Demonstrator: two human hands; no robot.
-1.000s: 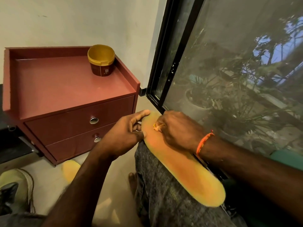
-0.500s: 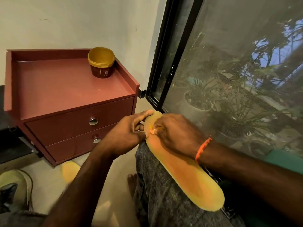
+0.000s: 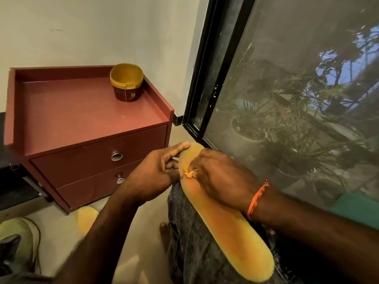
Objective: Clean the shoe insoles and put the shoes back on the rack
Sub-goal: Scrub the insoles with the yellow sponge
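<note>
From the head camera, you see a long yellow-orange insole [image 3: 229, 224] lying across your knee, which is covered in dark grey cloth [image 3: 196, 253]. Its far tip points toward the black window frame [image 3: 205, 78] and its near end sits low at the right of the scene.

Your left hand [image 3: 155, 177] holds the insole's far left edge: the forefinger lies straight along the rim up to the tip, and the thumb presses on the edge lower down. The other fingers are tucked under, so you cannot tell how they lie.

Your right hand [image 3: 217, 177] rests knuckles-up on the insole's far part, fingers curled downward and pinching a small pale yellow scrap [image 3: 187, 174] against the surface, just beside your left thumb. What the scrap is cannot be made out. An orange thread band [image 3: 257, 198] circles your right wrist.

A second yellow insole [image 3: 87, 218] lies on the floor at the left, near the foot of the red-brown drawer cabinet [image 3: 82, 128], partly hidden by your left forearm. A pale green shoe [image 3: 18, 240] sits at the near left corner.

On the cabinet's top, at its far right corner, stands a brown tub with a yellow rim [image 3: 126, 83]. Behind the window screen at the right, potted plants [image 3: 256, 128] show dimly.
</note>
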